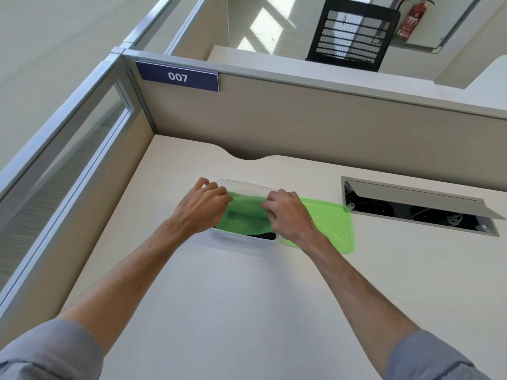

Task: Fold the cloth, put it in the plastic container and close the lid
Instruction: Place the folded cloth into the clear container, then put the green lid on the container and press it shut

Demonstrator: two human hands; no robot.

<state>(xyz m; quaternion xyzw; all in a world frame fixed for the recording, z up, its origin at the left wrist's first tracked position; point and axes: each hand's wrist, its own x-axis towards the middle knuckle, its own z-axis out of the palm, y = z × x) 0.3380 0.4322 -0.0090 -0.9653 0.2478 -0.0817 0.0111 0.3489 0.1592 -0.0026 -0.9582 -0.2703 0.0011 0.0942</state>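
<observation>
A folded green cloth [245, 215] lies inside a clear plastic container [241, 238] in the middle of the desk. My left hand [203, 205] grips the cloth's left end over the container, fingers curled. My right hand [288, 215] pinches the cloth's right end. A dark patch shows in the container under the cloth's near edge. The green translucent lid [336, 223] lies flat on the desk just right of the container, partly under my right wrist.
An open cable hatch [417, 207] with a raised flap is set into the desk to the right. Beige partition walls [301, 119] close the desk at the back and left. Bare desk surface [247, 297] stretches toward me.
</observation>
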